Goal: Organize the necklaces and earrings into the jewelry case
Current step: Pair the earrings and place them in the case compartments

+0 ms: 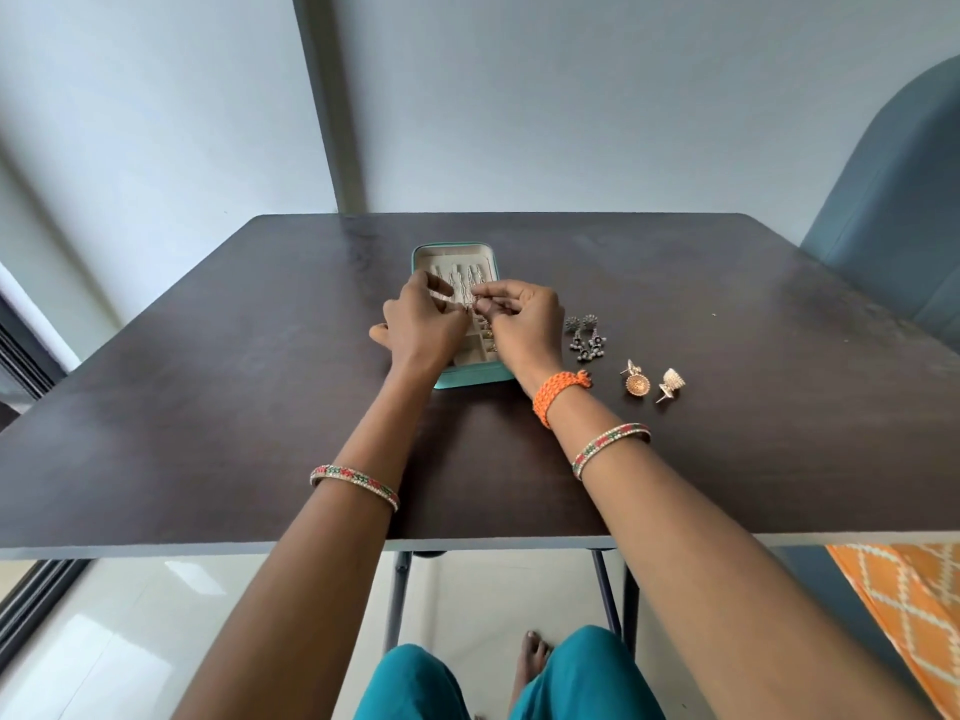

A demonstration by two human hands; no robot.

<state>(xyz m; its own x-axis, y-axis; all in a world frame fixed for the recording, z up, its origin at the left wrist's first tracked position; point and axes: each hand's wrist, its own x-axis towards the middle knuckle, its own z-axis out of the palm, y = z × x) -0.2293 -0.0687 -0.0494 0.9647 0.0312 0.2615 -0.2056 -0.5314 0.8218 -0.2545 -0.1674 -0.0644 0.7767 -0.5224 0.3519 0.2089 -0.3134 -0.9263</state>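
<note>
A teal jewelry case (pixel 422 254) lies open in the middle of the dark table, its pale lining holding several hanging chains (pixel 460 279) in the far half and small compartments in the near half. Both hands hover over it. My left hand (pixel 423 324) and my right hand (pixel 522 317) pinch a small piece of jewelry (pixel 475 299) between their fingertips; what kind it is cannot be told. To the right of the case lie a pair of dark silver earrings (pixel 584 337) and a pair of gold dome earrings (pixel 653 384).
The dark table (pixel 260 381) is square, with its near edge above my knees. A blue-grey chair back (pixel 893 210) stands at the far right. An orange patterned cloth (pixel 906 605) hangs below the table at the right.
</note>
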